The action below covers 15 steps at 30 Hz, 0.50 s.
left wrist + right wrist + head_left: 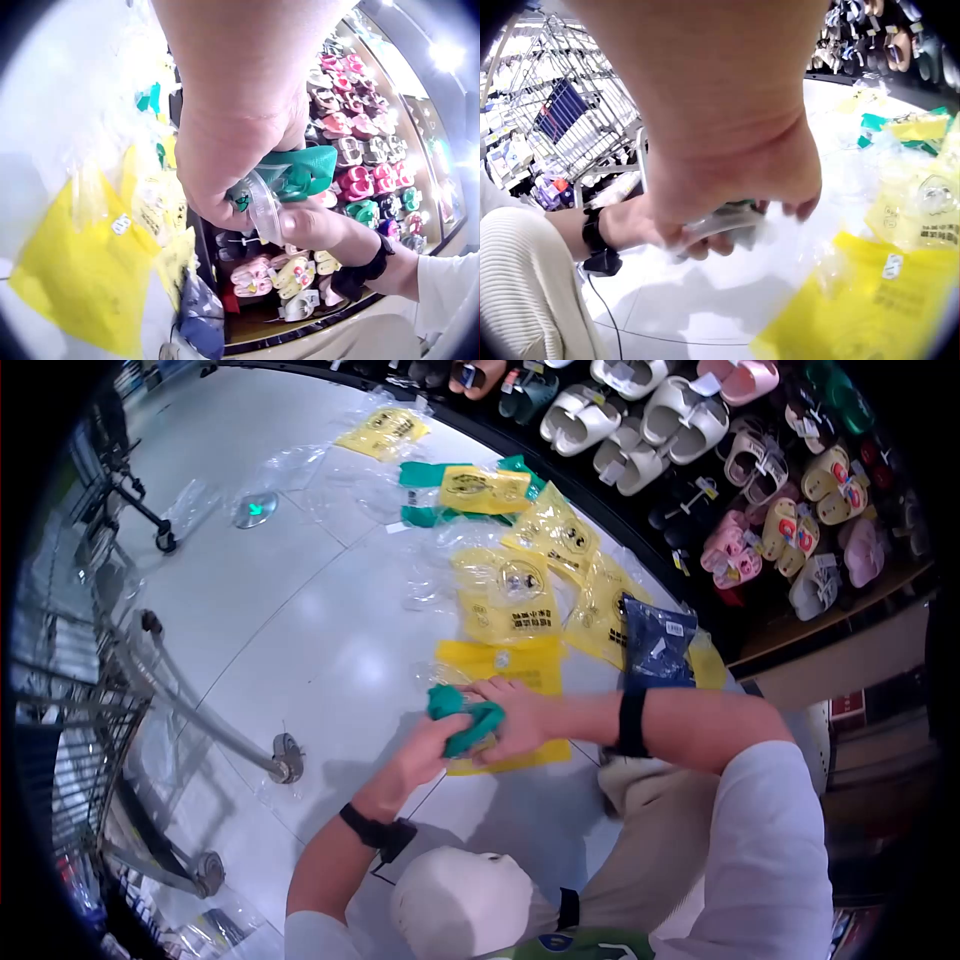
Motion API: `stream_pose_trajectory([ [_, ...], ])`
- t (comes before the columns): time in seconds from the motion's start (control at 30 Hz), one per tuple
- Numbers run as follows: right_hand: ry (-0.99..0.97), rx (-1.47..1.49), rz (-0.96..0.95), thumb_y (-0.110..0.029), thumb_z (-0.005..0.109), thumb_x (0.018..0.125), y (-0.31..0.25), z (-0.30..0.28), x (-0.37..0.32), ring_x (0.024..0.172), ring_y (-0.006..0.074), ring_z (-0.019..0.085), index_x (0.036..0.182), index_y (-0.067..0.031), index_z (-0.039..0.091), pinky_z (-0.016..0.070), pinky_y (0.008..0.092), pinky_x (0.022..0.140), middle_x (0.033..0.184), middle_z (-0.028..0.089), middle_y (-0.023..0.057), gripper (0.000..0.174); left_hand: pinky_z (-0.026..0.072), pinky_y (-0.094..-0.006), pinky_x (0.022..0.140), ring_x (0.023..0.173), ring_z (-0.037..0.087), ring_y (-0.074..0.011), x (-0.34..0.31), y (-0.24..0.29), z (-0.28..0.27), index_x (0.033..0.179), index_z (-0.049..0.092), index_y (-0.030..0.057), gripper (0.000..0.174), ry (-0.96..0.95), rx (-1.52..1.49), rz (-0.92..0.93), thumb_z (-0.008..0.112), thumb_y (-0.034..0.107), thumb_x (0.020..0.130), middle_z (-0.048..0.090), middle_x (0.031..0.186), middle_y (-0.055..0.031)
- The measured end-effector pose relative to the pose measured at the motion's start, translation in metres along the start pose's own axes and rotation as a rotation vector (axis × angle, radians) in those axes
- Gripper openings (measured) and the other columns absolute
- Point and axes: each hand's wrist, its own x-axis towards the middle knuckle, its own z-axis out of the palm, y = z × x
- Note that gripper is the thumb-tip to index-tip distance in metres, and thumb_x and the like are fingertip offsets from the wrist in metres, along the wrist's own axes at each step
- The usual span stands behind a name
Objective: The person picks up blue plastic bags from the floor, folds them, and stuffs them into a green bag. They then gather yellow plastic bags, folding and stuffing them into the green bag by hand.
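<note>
Green bundle (484, 726): between the two hands, above the floor (320, 600) and the near yellow bag (540, 670); fingers cover much of it, so its full shape cannot be made out.
Left hand (428, 748): fingers grasp the green bundle, some tips hidden beneath it.
Right hand (522, 716): fingers curl around the bundle's other side; in the right wrist view the back of this hand hides most of the grip.
Clear strip (264, 208): crosses the bundle between the hands; its small green print is too tiny to read.
Near yellow bag: lies flat, partly covered by the hands and right forearm in the head view.
Navy packet (658, 640): beside the yellow bags, lower end hidden by the right arm.
Clear wrappers: spread over the floor, edges lost in glare.
Cart (90, 700): cut off at the left.
Slippers (630, 455): on the shelf, top rows cropped.
</note>
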Motion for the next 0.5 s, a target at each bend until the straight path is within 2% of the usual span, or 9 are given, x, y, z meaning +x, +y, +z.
stream_pose_trajectory([
  [0.03,-0.002,0.016,0.014,-0.051,0.067,0.076,0.018,0.002,0.009,0.115,0.0315,0.052,0.140,-0.0061,0.039,0.0408,0.0396,0.098,0.127,0.052,0.0201,0.083,0.0517,-0.0329,0.073,0.098,0.060,-0.0188,0.002,0.000,-0.012,0.133,0.041,0.0132,0.048,0.011,0.043,0.045,0.057,0.010,0.088,0.058,0.114,-0.0069],
  [0.1,-0.275,0.357,-0.095,-0.047,0.066,0.078,0.072,0.004,0.035,0.095,0.0315,0.061,0.137,-0.0088,0.046,0.0462,0.0379,0.085,0.110,0.062,0.0173,0.073,0.0499,-0.0325,0.063,0.092,0.059,-0.0171,0.007,0.002,-0.038,0.133,0.042,0.0136,0.047,0.116,0.109,0.071,0.056,0.013,0.088,0.058,0.113,-0.0064],
  [0.17,-0.615,0.452,0.133,-0.045,0.063,0.081,0.137,-0.014,0.059,0.092,0.0297,0.064,0.125,-0.0074,0.058,0.0500,0.0383,0.079,0.108,0.065,0.0154,0.058,0.0493,-0.0326,0.063,0.091,0.059,-0.0170,0.013,0.003,-0.070,0.132,0.043,0.0143,0.046,0.311,0.174,0.057,0.055,0.021,0.088,0.058,0.112,-0.0040],
  [0.2,-0.616,0.435,0.253,-0.042,0.061,0.083,0.172,-0.022,0.067,0.095,0.0309,0.063,0.122,-0.0070,0.061,0.0490,0.0396,0.083,0.107,0.066,0.0170,0.052,0.0500,-0.0332,0.066,0.092,0.058,-0.0167,0.018,0.001,-0.085,0.129,0.045,0.0150,0.042,0.473,0.176,0.023,0.054,0.023,0.088,0.058,0.110,-0.0027],
  [0.23,-0.616,0.419,0.373,-0.039,0.059,0.085,0.211,-0.026,0.075,0.099,0.0322,0.063,0.119,-0.0066,0.064,0.0481,0.0409,0.087,0.106,0.067,0.0187,0.047,0.0509,-0.0350,0.069,0.093,0.058,-0.0167,0.013,0.006,-0.100,0.126,0.047,0.0160,0.039,0.366,0.259,0.091,0.051,0.024,0.089,0.058,0.109,-0.0027],
  [0.27,-0.524,0.159,0.291,-0.034,0.057,0.085,0.267,-0.016,0.089,0.098,0.0330,0.063,0.116,-0.0072,0.065,0.0486,0.0413,0.086,0.105,0.067,0.0188,0.042,0.0420,-0.0247,0.050,0.067,0.057,-0.0118,0.017,0.017,-0.079,0.112,0.052,0.0086,0.033,0.580,0.305,0.111,0.054,0.025,0.084,0.061,0.089,-0.0038],
  [0.3,-0.426,-0.097,0.208,-0.029,0.056,0.085,0.319,-0.010,0.102,0.096,0.0338,0.064,0.114,-0.0078,0.066,0.0492,0.0417,0.085,0.103,0.068,0.0189,0.038,0.0407,-0.0248,0.046,0.064,0.056,-0.0112,0.021,0.019,-0.091,0.113,0.052,0.0086,0.036,0.636,0.333,0.137,0.055,0.027,0.082,0.061,0.088,-0.0037],
  [0.37,-0.167,-0.106,0.413,-0.020,0.054,0.082,0.371,-0.019,0.111,0.098,0.0346,0.063,0.112,-0.0080,0.067,0.0494,0.0427,0.086,0.104,0.067,0.0203,0.035,0.0416,-0.0249,0.046,0.062,0.056,-0.0103,0.022,0.033,-0.092,0.107,0.057,0.0081,0.034,0.770,0.311,0.134,0.057,0.026,0.079,0.061,0.083,-0.0027],
  [0.5,0.042,-0.154,0.349,-0.015,0.054,0.080,0.442,-0.015,0.145,0.099,0.0339,0.062,0.109,-0.0064,0.067,0.0494,0.0427,0.087,0.103,0.066,0.0187,0.033,0.0398,-0.0230,0.045,0.063,0.056,-0.0100,0.021,0.064,-0.067,0.110,0.055,0.0074,0.032,0.920,0.345,0.250,0.054,0.022,0.082,0.062,0.086,-0.0026],
])
